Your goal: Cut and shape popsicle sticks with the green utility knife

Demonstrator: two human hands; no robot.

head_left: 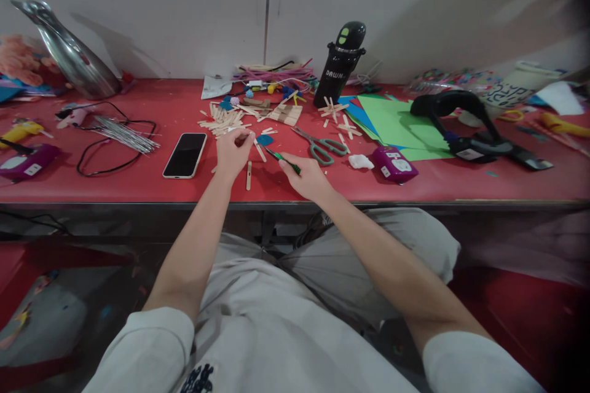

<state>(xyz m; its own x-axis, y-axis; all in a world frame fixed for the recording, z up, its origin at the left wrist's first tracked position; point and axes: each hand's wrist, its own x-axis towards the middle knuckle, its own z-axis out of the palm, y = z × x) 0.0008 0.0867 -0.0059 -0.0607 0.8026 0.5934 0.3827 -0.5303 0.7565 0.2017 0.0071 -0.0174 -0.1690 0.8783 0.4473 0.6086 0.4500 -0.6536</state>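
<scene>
My left hand (233, 151) is closed in a pinch above the red table, beside a pile of wooden craft sticks (221, 118); whatever its fingertips hold is too small to make out. In my right hand (308, 177) is a slim green-and-black tool (289, 164), its thin tip pointing left toward my left hand. A small blue piece (264, 140) lies just beyond that tip. One short craft stick (249, 175) rests on the table between my hands. Grey-handled scissors (322, 147) lie with their blades apart, just past my right hand.
Left of my hands lie a phone (185, 155), metal wires (126, 134) and a looped black cable (99, 171). A black bottle (338, 67) stands at the back. Right of the scissors are a purple box (394, 164), green paper sheets (391, 120) and a black headset (461, 116).
</scene>
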